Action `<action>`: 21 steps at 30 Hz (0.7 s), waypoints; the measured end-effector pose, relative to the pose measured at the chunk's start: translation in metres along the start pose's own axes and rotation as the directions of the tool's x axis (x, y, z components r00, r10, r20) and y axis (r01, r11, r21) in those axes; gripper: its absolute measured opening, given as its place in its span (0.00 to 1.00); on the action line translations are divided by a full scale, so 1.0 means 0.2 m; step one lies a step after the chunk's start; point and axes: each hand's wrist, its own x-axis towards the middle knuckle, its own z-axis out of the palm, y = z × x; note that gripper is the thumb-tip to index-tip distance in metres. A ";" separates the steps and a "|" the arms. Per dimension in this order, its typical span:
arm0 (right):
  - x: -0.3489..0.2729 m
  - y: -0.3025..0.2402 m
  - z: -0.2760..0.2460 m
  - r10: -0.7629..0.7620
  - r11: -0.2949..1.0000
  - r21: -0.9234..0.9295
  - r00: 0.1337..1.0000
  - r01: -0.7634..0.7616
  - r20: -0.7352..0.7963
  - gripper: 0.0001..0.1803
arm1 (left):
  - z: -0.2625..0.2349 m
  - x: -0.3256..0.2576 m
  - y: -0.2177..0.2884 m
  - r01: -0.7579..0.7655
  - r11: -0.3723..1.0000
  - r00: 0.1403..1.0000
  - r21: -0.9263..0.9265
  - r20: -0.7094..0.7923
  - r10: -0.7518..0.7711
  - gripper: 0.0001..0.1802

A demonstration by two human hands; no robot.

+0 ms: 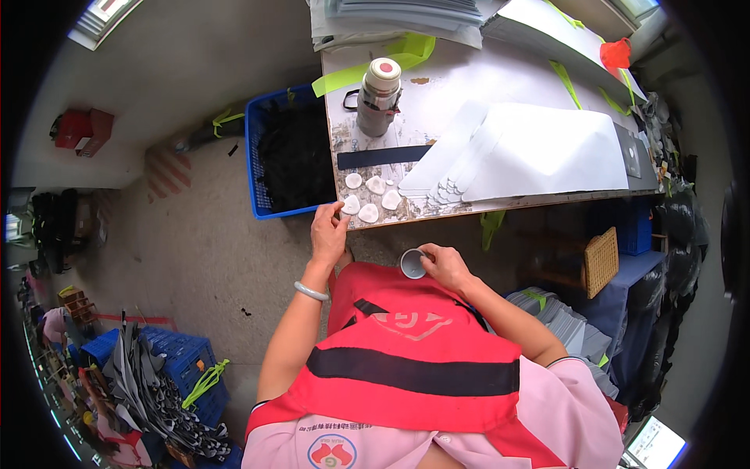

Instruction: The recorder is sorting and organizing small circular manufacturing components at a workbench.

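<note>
At the near left corner of the table [461,78], my left hand [328,233] reaches up to the edge, thumb and forefinger a little apart. Its fingertips are right beside one of several small, flat, white rounded pieces [369,213], whose kind I cannot make out. Over my lap, my right hand [445,268] grips a small grey cup [412,264] by its rim, the opening facing up. Behind the white pieces lies a dark flat strip [383,157]. Farther back, a grey vacuum flask [378,102] with a white top stands upright.
Stacked white sheets [539,152] cover the table's right side. A blue plastic crate [254,156] of black material stands against its left side. Grey bundles [558,320] and a woven rattan panel [601,262] are at right. Blue crates [187,367] with grey strips stand lower left.
</note>
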 end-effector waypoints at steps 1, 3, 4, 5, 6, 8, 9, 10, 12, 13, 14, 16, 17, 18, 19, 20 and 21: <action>0.00 -0.01 0.00 0.009 1.000 0.006 1.000 -0.009 -0.012 0.15 | 0.01 0.04 0.00 -0.007 1.000 1.000 0.016 0.000 0.007 0.19; 0.01 -0.04 0.00 0.024 1.000 0.014 0.999 -0.023 -0.026 0.15 | 0.01 0.07 -0.02 -0.005 0.996 1.000 0.085 0.028 0.003 0.21; 0.01 -0.05 0.01 0.030 0.999 0.032 0.999 -0.029 -0.040 0.15 | 0.01 0.08 -0.03 -0.004 0.988 0.999 0.156 0.050 -0.004 0.22; 0.02 -0.07 0.01 0.036 0.998 0.051 0.998 -0.033 -0.053 0.14 | 0.01 0.09 -0.04 -0.004 0.988 0.998 0.155 0.057 -0.005 0.22; 0.02 -0.09 0.01 0.042 0.998 0.053 0.998 -0.039 -0.052 0.14 | 0.01 0.10 -0.06 -0.021 0.983 0.998 0.182 0.068 0.008 0.23; 0.02 -0.12 0.01 0.052 0.998 0.022 0.998 -0.051 -0.039 0.15 | 0.01 0.11 -0.07 -0.039 0.978 0.996 0.207 0.088 0.021 0.24; 0.03 -0.13 0.02 0.058 0.998 0.024 0.998 -0.057 -0.038 0.15 | 0.01 0.12 -0.08 -0.042 0.978 0.995 0.202 0.094 0.023 0.25; 0.04 -0.13 0.03 0.061 0.998 0.032 0.997 -0.060 -0.043 0.15 | 0.01 0.12 -0.07 -0.046 0.979 0.995 0.197 0.101 0.026 0.26; 0.06 -0.15 0.05 0.067 0.997 0.039 0.997 -0.066 -0.046 0.15 | -0.01 0.12 -0.05 -0.020 0.988 0.994 0.150 0.109 0.003 0.27; 0.08 -0.17 0.06 0.072 0.997 0.044 0.997 -0.070 -0.042 0.15 | -0.01 0.12 -0.03 0.004 0.995 0.993 0.104 0.113 -0.016 0.28; 0.09 -0.19 0.07 0.075 0.996 0.048 0.997 -0.073 -0.037 0.15 | -0.03 0.11 -0.02 0.007 0.995 0.993 0.103 0.117 -0.019 0.28; 0.13 -0.24 0.07 0.088 0.993 0.077 0.996 -0.086 -0.019 0.15 | -0.07 0.05 0.01 0.011 1.000 0.990 0.006 0.142 -0.011 0.31; 0.14 -0.27 0.08 0.098 0.990 0.107 0.995 -0.097 -0.003 0.15 | -0.10 0.02 0.03 0.010 1.000 0.989 0.006 0.147 -0.010 0.31; 0.16 -0.28 0.09 0.102 0.989 0.109 0.995 -0.100 -0.005 0.15 | -0.13 -0.03 0.04 0.024 0.997 0.954 -0.072 0.300 -0.001 0.33; 0.18 -0.30 0.10 0.096 0.977 0.193 0.995 -0.095 0.007 0.15 | -0.16 -0.08 0.06 0.051 0.988 0.897 -0.146 0.442 0.019 0.35; 0.19 -0.32 0.11 0.089 0.957 0.275 0.996 -0.091 0.019 0.15 | -0.19 -0.13 0.08 0.058 0.989 0.857 -0.138 0.515 0.022 0.41; 0.20 -0.33 0.12 0.091 0.957 0.275 0.996 -0.092 0.019 0.15 | -0.20 -0.18 0.11 0.027 0.989 0.856 -0.147 0.514 0.054 0.42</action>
